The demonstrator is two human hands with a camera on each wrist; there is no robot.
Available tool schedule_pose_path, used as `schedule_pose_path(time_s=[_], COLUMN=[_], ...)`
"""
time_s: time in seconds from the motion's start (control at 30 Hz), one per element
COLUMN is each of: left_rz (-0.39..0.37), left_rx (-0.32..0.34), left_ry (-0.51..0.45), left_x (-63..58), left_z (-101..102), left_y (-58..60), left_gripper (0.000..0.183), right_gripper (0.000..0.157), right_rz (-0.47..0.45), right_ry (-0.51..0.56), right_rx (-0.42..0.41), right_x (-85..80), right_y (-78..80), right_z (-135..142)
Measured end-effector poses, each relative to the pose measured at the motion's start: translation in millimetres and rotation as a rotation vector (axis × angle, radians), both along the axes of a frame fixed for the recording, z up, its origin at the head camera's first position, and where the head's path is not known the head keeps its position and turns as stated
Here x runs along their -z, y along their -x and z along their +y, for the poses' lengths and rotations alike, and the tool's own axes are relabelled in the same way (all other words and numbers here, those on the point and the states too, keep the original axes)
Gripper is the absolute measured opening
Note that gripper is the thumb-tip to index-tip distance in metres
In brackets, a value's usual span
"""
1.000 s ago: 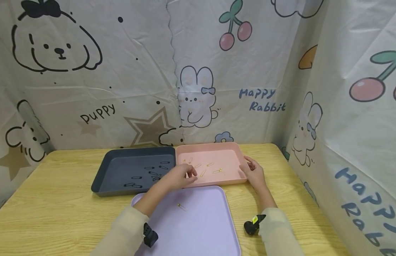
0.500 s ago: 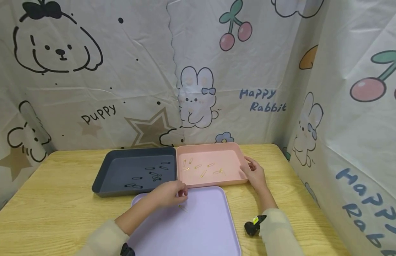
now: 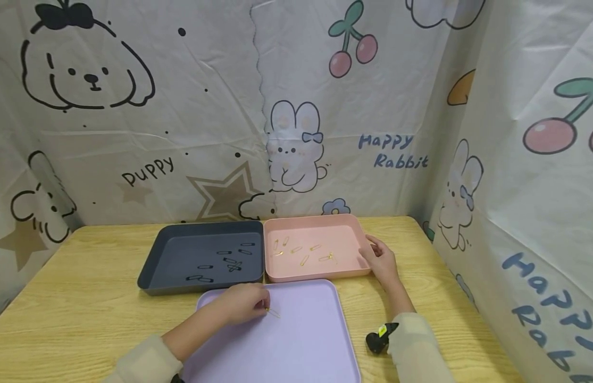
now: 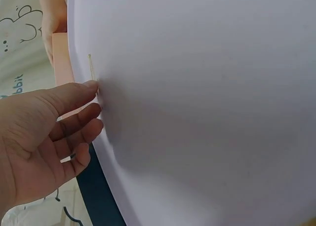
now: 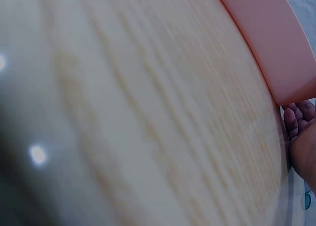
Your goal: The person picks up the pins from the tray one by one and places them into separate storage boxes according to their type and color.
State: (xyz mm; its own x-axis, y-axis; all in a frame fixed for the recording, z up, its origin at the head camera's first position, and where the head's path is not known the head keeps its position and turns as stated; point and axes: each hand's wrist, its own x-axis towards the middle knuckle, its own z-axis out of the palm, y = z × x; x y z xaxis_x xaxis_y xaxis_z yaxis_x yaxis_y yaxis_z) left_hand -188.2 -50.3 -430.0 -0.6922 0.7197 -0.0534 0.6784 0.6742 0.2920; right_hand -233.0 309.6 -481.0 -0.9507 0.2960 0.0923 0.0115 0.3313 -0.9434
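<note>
A gold safety pin [image 3: 274, 313] lies near the far side of the lilac tray [image 3: 306, 340]. My left hand [image 3: 245, 304] is low over that tray, its thumb and index fingertip at the head end of the pin, pinching it; the left wrist view shows the pin [image 4: 91, 65] sticking out past the thumb tip. At the right end of the pink tray [image 3: 320, 226], my right hand [image 3: 382, 260] grips the wall, with the thumb over the rim and the other fingers outside. Several gold safety pins [image 3: 297, 249] lie scattered in the pink tray.
Left of the pink tray, side by side with it, stands a dark grey tray [image 3: 181, 244] with several black safety pins [image 3: 232, 260]. All trays rest on a wooden table [image 3: 85, 319]. Printed cloth [image 3: 219, 96] closes off the back and sides.
My left hand has come from over the pink tray back toward me, down to the pin on the lilac tray. A further gold pin now shows at the pink tray's left. The right hand stays put.
</note>
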Motion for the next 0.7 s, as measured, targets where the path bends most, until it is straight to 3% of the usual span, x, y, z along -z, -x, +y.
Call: schedule_pose_path(time_s=[0.23, 0.5, 0.7], left_rz=[0.023, -0.164, -0.202], left_rx=[0.022, -0.064, -0.142], left_ry=[-0.012, -0.036, -0.112], left_x=[-0.9, -0.7, -15.6], left_z=[4, 11, 19], left_y=[0.2, 7.7, 19.1], left_gripper=[0.011, 0.012, 0.007], right_gripper=[0.050, 0.050, 0.050], right_rz=[-0.010, -0.014, -0.009], right_ry=[0.009, 0.005, -0.008], right_rx=[0.005, -0.004, 0.003], right_x=[1.3, 1.2, 0.2], right_y=[0.3, 1.1, 0.5], right_z=[0, 0, 0])
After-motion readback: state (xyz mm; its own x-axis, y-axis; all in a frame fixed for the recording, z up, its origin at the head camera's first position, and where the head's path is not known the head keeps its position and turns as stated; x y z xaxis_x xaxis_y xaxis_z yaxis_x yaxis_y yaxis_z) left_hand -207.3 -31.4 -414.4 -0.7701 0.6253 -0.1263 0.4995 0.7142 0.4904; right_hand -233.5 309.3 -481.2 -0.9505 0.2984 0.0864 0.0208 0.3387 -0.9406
